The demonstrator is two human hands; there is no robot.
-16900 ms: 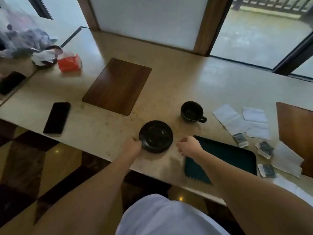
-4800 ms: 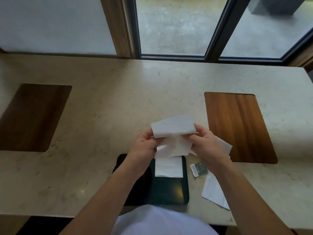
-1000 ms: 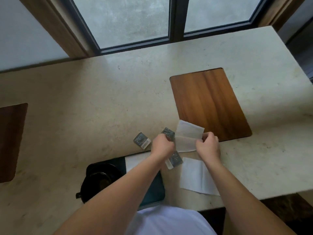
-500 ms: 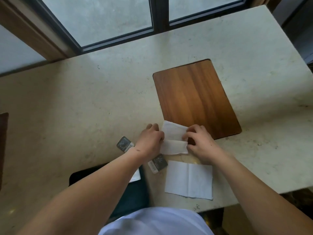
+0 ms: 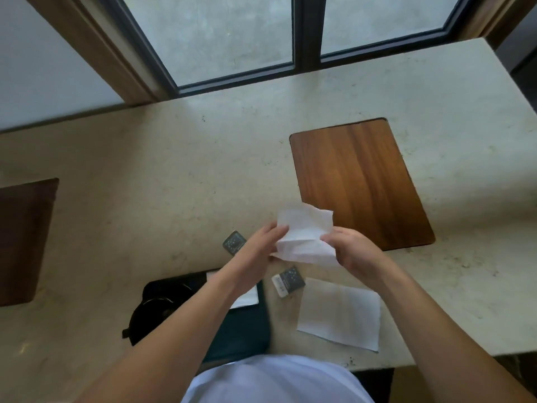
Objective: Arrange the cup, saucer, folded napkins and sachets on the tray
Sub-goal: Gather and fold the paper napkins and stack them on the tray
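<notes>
Both hands hold a white napkin [image 5: 303,234] lifted off the counter, partly folded: my left hand [image 5: 258,251] pinches its left edge, my right hand [image 5: 351,251] its right edge. The dark green tray [image 5: 247,330] lies at the near counter edge under my left forearm. On it sit the black cup on its saucer [image 5: 158,306] at the left and a folded napkin [image 5: 247,296], mostly hidden by the arm. One grey sachet [image 5: 234,242] lies left of my left hand, another sachet [image 5: 287,280] right of the tray. A flat napkin [image 5: 340,312] lies beside that.
A wooden inlay panel [image 5: 360,184] sits in the stone counter just beyond my right hand; another wooden panel [image 5: 23,239] is at the far left. Window frames run along the counter's far side. The counter's near edge is close to my body.
The napkin, pressed flat on the counter half a second ago, is now lifted in both hands. The view has shifted so the tray with the cup shows more fully.
</notes>
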